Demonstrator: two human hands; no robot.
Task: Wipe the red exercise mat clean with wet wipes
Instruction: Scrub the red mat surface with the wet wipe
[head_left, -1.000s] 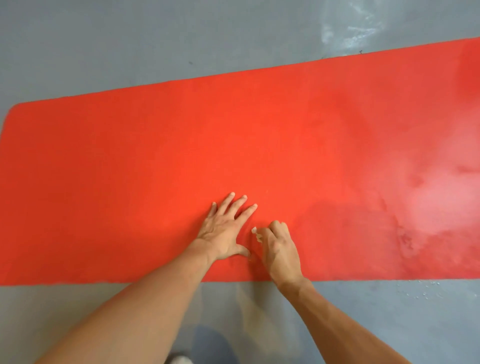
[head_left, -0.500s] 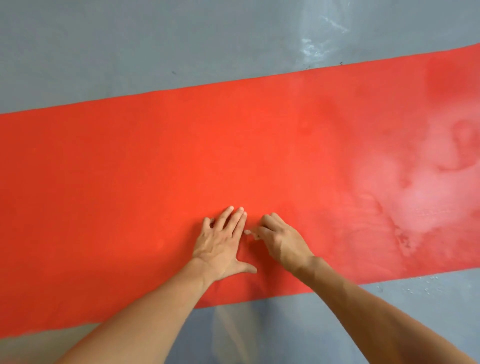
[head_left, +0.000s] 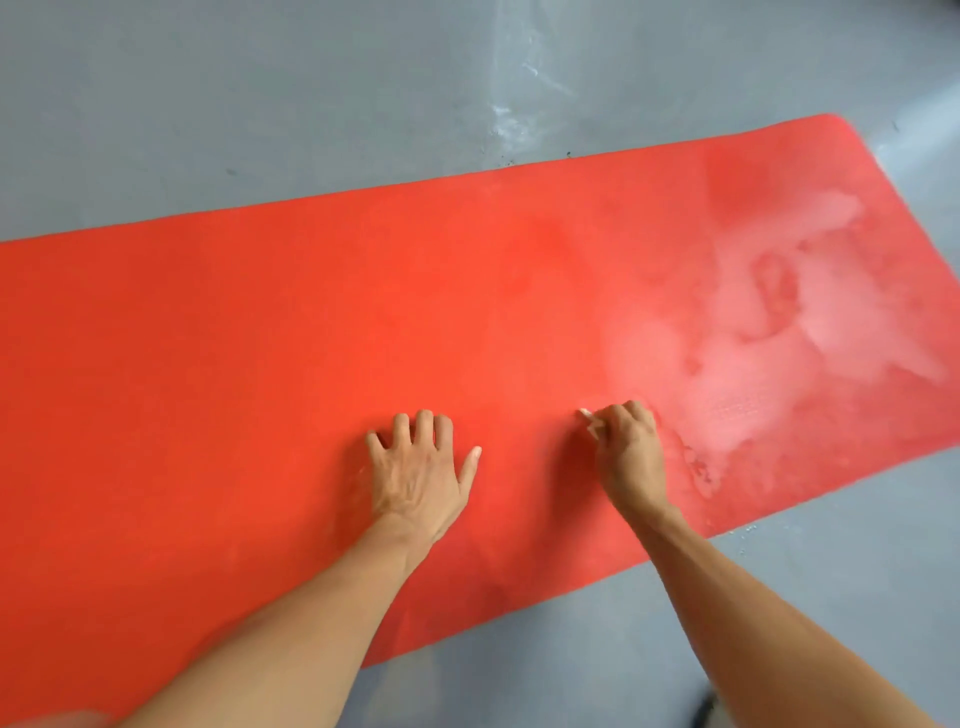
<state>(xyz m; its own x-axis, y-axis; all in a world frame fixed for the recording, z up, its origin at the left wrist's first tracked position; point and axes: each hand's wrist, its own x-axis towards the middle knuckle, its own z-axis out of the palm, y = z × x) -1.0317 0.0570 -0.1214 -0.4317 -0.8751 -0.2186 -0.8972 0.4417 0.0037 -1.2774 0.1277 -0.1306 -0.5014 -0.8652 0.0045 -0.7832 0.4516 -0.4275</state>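
From the head camera I see the red exercise mat (head_left: 311, 338) lying flat on the grey floor (head_left: 260, 104), running across the picture from the left edge to its rounded far corner at the upper right.

My left hand (head_left: 418, 475) rests palm down on the mat near its near edge — fingers straight and a little spread, thumb out to the side, holding nothing.

My right hand (head_left: 626, 452) sits on the mat just to the right of the left one, the two apart with bare red between them. Its fingers are curled into a loose fist, and a small scrap of white wet wipe (head_left: 589, 418) pokes out at the knuckle side, touching the mat; how much of the wipe is bunched inside the hand I cannot tell.

Beyond the right hand, toward the mat's far right end, the surface shows a pale, glossy patch (head_left: 779, 353) — blotchy and uneven. Pale smears (head_left: 514, 119) mark the floor just past the mat's far edge.
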